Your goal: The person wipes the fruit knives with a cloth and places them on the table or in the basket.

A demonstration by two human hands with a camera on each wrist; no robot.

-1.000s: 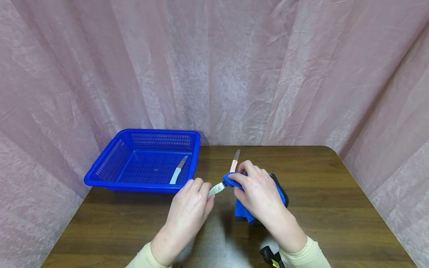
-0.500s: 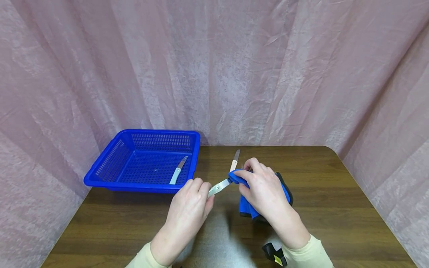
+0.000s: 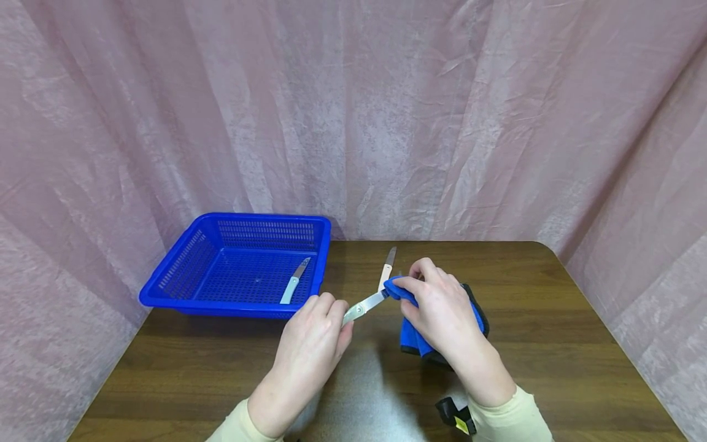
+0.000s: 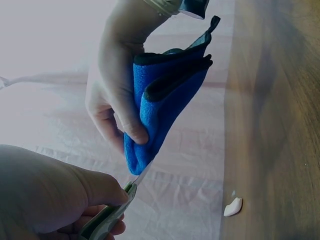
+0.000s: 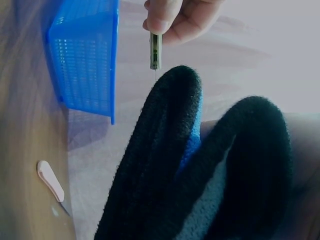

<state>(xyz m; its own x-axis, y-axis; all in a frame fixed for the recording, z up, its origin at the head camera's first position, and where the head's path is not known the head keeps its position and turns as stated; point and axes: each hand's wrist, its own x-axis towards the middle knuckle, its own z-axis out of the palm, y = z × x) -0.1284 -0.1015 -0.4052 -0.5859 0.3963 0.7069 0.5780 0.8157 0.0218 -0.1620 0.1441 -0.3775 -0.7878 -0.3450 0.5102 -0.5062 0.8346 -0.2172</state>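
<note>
My left hand (image 3: 312, 344) grips the pale green handle of a folding knife (image 3: 356, 311), its blade unfolded and pointing right. Around the blade's tip end, my right hand (image 3: 439, 307) pinches a folded blue cloth (image 3: 415, 341) with dark edging. Bare metal shows between the handle and the cloth, while the tip is hidden inside the fold. In the left wrist view the cloth (image 4: 165, 105) hangs from the right fingers, close to the left thumb. The right wrist view is largely filled by the cloth's dark edges (image 5: 160, 135), with the knife handle (image 5: 155, 50) beyond them.
A blue plastic basket (image 3: 232, 304) stands at the left, holding a knife with a light blue handle (image 3: 289, 288). Behind the hands, a cream-handled knife (image 3: 386, 273) lies unfolded on the wooden table (image 3: 552, 344). Pink curtains (image 3: 353, 123) hang behind the table.
My right hand and the cloth have slid to the right along the blade, baring more of the metal. My left hand and its knife have stayed nearly still.
</note>
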